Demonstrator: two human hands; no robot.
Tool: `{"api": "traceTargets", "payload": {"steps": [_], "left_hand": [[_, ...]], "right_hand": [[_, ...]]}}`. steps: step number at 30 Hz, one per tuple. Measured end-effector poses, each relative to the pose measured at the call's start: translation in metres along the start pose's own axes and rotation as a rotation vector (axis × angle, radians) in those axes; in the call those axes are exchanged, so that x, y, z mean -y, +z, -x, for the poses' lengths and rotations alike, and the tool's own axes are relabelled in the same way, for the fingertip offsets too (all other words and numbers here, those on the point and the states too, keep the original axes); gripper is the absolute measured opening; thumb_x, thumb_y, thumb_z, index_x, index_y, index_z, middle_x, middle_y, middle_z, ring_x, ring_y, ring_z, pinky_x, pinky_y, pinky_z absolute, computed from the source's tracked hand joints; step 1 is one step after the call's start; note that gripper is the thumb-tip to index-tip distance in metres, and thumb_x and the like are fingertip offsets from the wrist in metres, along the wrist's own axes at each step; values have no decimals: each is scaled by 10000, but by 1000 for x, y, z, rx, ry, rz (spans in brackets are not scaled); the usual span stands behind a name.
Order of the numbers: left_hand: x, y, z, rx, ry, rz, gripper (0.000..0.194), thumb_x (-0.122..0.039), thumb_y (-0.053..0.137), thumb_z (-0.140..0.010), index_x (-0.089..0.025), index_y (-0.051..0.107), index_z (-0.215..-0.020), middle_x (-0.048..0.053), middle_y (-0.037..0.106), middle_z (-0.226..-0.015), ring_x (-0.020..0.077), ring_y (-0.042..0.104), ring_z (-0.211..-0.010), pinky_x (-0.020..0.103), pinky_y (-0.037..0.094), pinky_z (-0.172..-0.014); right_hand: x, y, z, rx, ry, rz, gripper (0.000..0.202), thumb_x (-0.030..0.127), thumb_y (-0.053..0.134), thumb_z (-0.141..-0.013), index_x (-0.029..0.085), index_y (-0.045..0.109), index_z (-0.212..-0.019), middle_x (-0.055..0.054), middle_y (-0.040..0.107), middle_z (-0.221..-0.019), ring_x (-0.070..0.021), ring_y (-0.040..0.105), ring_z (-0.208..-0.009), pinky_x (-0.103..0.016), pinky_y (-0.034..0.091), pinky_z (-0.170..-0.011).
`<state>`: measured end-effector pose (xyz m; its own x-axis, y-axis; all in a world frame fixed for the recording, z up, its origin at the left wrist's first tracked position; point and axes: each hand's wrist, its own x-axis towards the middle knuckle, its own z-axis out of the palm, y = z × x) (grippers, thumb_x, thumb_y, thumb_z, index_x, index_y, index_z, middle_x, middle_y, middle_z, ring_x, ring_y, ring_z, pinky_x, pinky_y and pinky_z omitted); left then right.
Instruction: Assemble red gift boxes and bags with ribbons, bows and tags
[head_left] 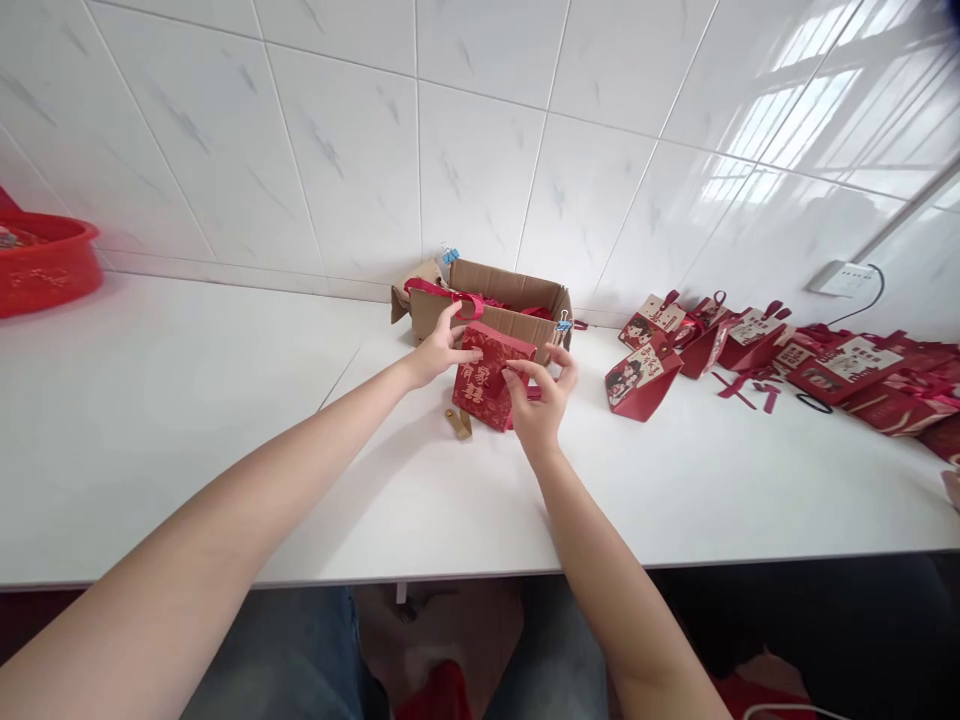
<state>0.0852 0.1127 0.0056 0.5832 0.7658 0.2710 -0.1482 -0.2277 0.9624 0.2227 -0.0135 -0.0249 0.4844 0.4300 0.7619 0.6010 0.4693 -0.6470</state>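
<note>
A red gift box (pixel 480 390) with gold Chinese lettering stands slightly tilted on the white table in front of me. My left hand (pixel 435 355) grips its upper left side, the thumb lying across the front. Thumb and index finger of my right hand (pixel 541 395) are pinched together at the box's right front; what is between them is too small to tell. A bit of red ribbon (pixel 534 392) shows beside that hand. Just behind is an open cardboard box (pixel 510 322) with red ribbons inside, and a ribbon loop (pixel 471 303) hangs over its edge near my left fingers.
A small gold strip (pixel 459 424) lies left of the gift box. Blue binder clips (pixel 564 321) sit on the carton. Several finished-looking red boxes (pixel 643 378) stand to the right, with loose ribbon pieces (pixel 739 390). A red basket (pixel 49 265) is far left. Another person's hand (pixel 951 487) shows at right.
</note>
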Motion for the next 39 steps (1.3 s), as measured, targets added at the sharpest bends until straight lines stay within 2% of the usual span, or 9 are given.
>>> {"api": "traceTargets", "payload": {"steps": [4,8,13,17,20,24,29,35,39], "left_hand": [[-1,10,3,-84,42,-9,656,-205,772,-622,-201,454,-1195,53,647,-998,215,619,-985,411,489,-896],[-18,10,15,-215,229,-44,500,-223,769,-631,-200,483,-1041,28,637,-943,183,632,-899,349,518,-812],[-43,-20,42,-445,473,-147,523,-212,753,-653,-231,433,-1065,22,614,-962,165,639,-858,315,527,-762],[-34,-45,67,-550,444,-308,556,-182,735,-664,-243,403,-1106,-2,593,-869,146,633,-760,275,522,-664],[-18,-49,82,-556,398,-376,552,-192,714,-689,-244,391,-1133,-4,592,-861,144,631,-748,260,516,-633],[-11,-36,101,-509,418,-355,535,-225,681,-747,-249,370,-1182,6,594,-893,147,640,-780,258,523,-646],[-16,-17,117,-407,484,-383,536,-261,696,-767,-250,381,-1201,17,605,-914,148,641,-771,263,533,-675],[-16,-6,124,-416,471,-325,536,-290,764,-706,-238,466,-1149,23,624,-887,166,635,-779,288,534,-723],[-22,-6,125,-373,318,-275,463,-316,758,-714,-212,560,-1119,37,651,-891,177,639,-800,287,537,-731]], "right_hand": [[-10,-3,-11,195,194,-309,128,341,678,-780,232,700,-845,-90,534,-1318,-262,450,-1289,-459,367,-1045],[-9,-5,-13,256,210,-464,129,340,688,-777,232,688,-848,-67,576,-1291,-230,503,-1249,-427,372,-1065],[0,-10,-13,249,253,-466,134,367,695,-771,250,691,-838,-51,518,-1356,-232,455,-1295,-428,398,-1057],[0,-9,-11,284,344,-564,181,399,725,-735,243,699,-824,-51,493,-1387,-248,462,-1283,-429,461,-993],[1,-8,-8,363,409,-616,201,412,748,-708,244,708,-811,-39,433,-1448,-265,486,-1262,-420,502,-935],[7,-6,-3,515,448,-660,160,381,772,-698,262,719,-791,-14,404,-1479,-263,522,-1235,-431,463,-989],[14,-1,5,666,421,-714,130,358,768,-717,267,718,-796,-19,519,-1379,-257,495,-1266,-445,428,-1028],[17,2,13,590,381,-715,133,358,761,-723,267,709,-806,-26,647,-1102,-213,598,-1082,-415,482,-962],[18,3,15,523,410,-716,160,374,772,-704,266,711,-804,-29,650,-1053,-199,614,-1015,-388,517,-904]]}}
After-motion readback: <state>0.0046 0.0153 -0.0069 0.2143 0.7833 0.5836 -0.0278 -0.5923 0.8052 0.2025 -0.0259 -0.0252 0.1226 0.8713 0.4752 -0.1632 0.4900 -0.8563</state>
